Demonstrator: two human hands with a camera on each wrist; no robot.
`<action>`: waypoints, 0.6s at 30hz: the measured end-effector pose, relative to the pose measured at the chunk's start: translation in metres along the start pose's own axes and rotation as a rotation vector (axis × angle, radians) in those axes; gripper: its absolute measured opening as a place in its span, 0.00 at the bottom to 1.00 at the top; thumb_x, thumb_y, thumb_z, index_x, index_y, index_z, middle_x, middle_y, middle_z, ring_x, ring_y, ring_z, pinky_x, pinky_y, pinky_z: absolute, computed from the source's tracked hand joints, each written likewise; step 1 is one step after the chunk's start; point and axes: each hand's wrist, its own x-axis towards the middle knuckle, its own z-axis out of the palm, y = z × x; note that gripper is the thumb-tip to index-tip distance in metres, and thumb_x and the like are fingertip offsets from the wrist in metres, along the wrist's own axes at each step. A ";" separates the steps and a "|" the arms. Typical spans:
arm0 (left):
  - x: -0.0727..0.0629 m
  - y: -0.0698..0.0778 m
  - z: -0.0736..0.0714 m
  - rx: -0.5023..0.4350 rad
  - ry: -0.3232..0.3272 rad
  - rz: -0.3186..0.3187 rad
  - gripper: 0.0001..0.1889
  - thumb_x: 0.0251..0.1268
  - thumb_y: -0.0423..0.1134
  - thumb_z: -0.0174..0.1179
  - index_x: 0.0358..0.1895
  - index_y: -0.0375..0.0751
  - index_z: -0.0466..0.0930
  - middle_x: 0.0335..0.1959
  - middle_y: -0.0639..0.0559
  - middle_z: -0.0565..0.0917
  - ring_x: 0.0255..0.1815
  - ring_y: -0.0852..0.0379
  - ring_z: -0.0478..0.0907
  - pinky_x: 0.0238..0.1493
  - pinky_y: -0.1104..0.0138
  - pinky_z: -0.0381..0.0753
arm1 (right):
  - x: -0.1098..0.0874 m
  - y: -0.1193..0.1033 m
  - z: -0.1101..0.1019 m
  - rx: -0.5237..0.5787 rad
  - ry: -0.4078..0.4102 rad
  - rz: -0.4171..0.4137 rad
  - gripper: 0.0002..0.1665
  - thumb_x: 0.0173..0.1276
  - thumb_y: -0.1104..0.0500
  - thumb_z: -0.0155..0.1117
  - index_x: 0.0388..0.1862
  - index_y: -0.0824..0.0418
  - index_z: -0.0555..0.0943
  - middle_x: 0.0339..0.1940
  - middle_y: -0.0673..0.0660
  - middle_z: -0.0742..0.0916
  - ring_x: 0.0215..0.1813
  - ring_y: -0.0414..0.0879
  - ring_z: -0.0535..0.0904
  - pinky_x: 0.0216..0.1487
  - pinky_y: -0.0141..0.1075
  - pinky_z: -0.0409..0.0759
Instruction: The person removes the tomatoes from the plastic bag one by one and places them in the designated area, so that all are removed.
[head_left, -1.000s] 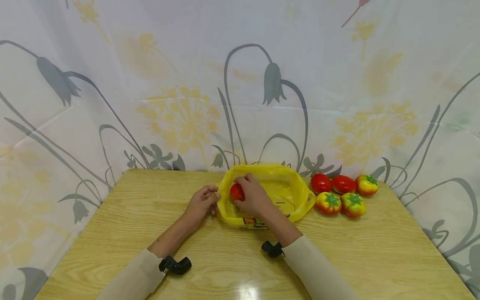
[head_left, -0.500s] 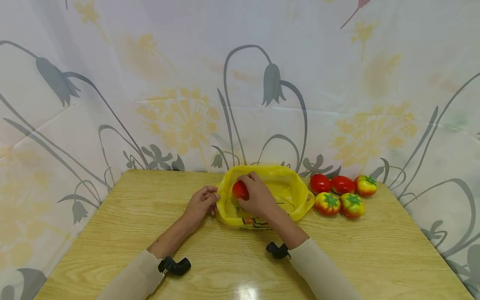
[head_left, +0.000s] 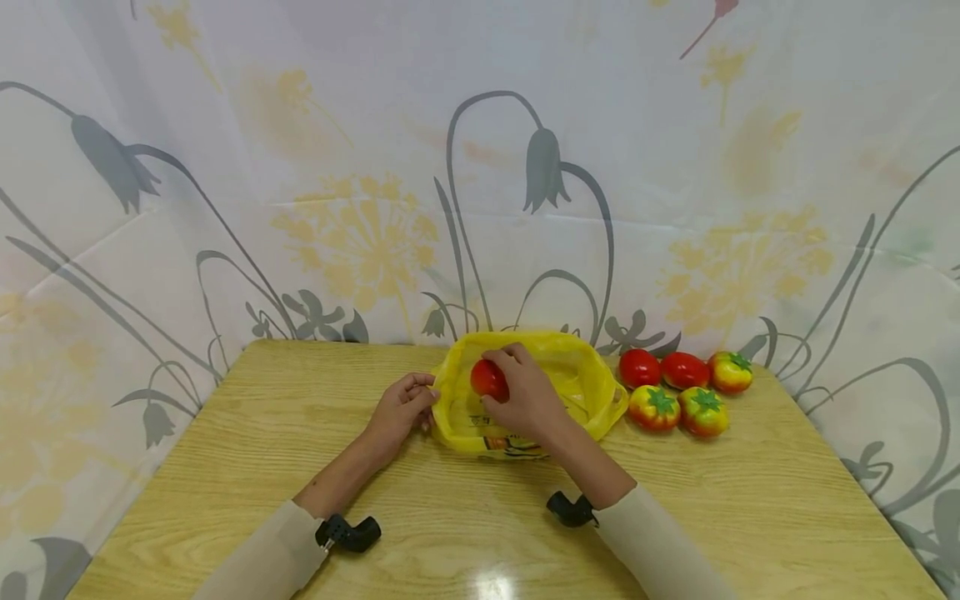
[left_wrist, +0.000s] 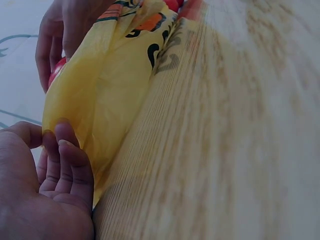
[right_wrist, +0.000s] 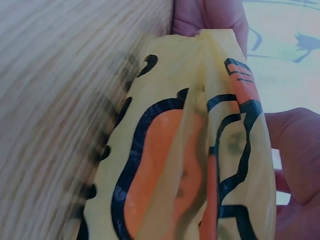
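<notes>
A yellow plastic bag (head_left: 600,392) lies on the table with its mouth spread wide; printed letters show on its near side (right_wrist: 155,160). At its left end my left hand (head_left: 401,417) pinches the rim between thumb and forefinger, the other fingers (left_wrist: 80,172) loosely bent outside it. My right hand (head_left: 528,400) grips a smooth red tomato (head_left: 489,381) within the bag's mouth, toward the left. In the left wrist view the tomato (left_wrist: 56,71) partly shows beside the fingers. From the right wrist, the bag's side hides the tomato and part of the right hand (right_wrist: 299,155).
Right of the bag, two red tomatoes (head_left: 640,367) and several yellow-red fruits with green tops (head_left: 656,408) sit in two rows. The wooden table (head_left: 247,417) ends at a flower-patterned cloth (head_left: 360,125) behind. Black wrist cameras (head_left: 351,533) hang at both sleeves.
My right hand has shifted slightly to the right with the red tomato in its grip, and its forearm moved right too. The left hand stays at the bag's rim.
</notes>
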 end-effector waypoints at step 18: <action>0.000 0.001 0.001 0.007 0.021 -0.006 0.13 0.79 0.31 0.56 0.59 0.27 0.72 0.27 0.54 0.81 0.25 0.58 0.76 0.29 0.69 0.79 | -0.019 0.012 -0.026 0.049 0.088 -0.036 0.38 0.65 0.61 0.78 0.73 0.60 0.77 0.69 0.60 0.77 0.62 0.58 0.81 0.58 0.49 0.87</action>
